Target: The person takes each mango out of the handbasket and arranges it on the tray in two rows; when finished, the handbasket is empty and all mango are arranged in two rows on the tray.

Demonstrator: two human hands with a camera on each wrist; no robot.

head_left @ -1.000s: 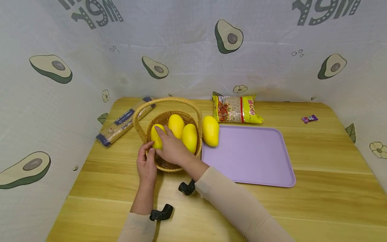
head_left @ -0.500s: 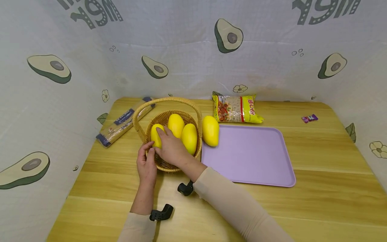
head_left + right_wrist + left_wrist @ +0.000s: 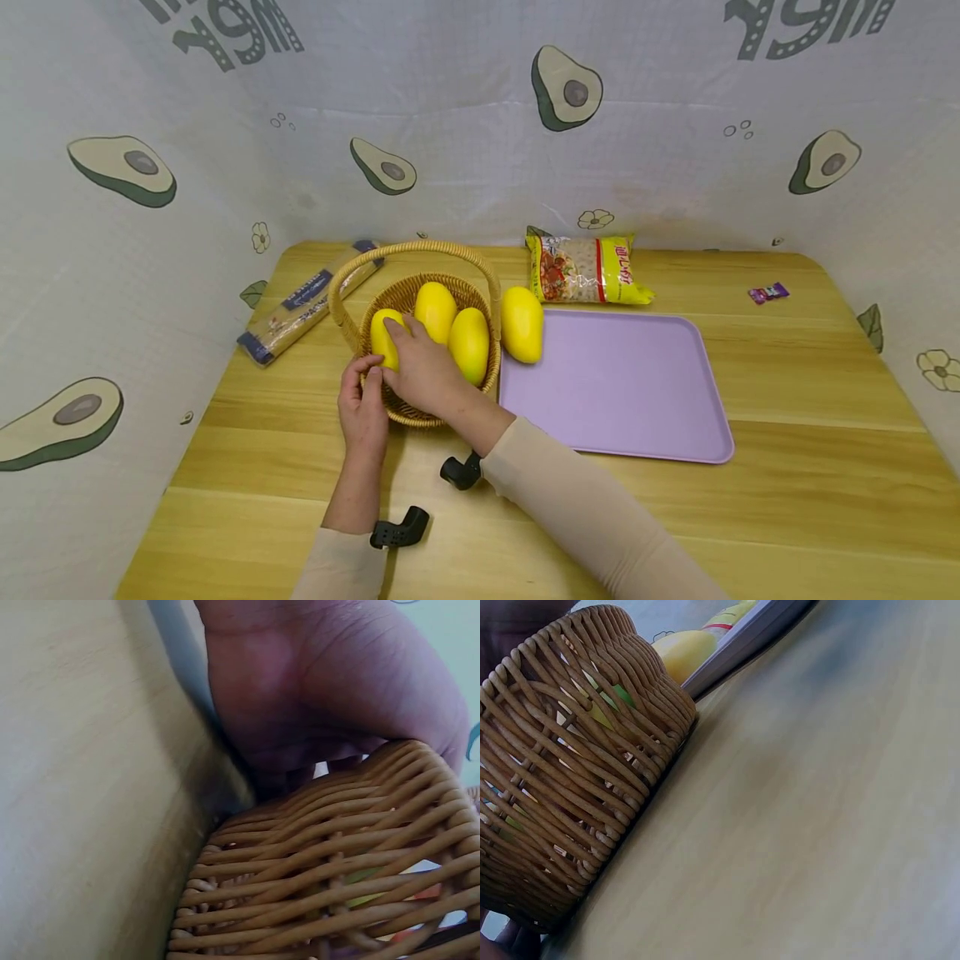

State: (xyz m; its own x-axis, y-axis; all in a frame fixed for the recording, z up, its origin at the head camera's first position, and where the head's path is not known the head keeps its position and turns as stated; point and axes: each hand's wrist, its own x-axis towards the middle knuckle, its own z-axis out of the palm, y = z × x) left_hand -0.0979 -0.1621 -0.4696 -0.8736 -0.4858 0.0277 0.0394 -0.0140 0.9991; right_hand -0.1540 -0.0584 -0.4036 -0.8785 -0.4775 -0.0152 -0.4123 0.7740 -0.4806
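A woven basket (image 3: 420, 422) with a tall arched handle stands on the table and holds three yellow mangoes. My left hand (image 3: 364, 412) grips its near left rim. Inside the basket, my right hand (image 3: 427, 367) holds the left mango (image 3: 381, 335), fingers over its top and right side. Part of that fruit is hidden by the hand. A second mango (image 3: 435, 308) lies at the back and a third mango (image 3: 468, 346) at the right. The left wrist view shows the basket wall (image 3: 585, 772) close up; in the right wrist view my left hand (image 3: 330, 690) rests against it.
Right of the basket, another mango (image 3: 522, 325) sits at the left edge of a lilac tray (image 3: 622, 392). Behind the tray lies a yellow food packet (image 3: 588, 271). A spaghetti pack (image 3: 307, 304) lies behind left, and a small purple wrapper (image 3: 768, 294) far right.
The left mango and my right hand's fingers have shifted very slightly left inside the basket. My left hand stays at the rim.
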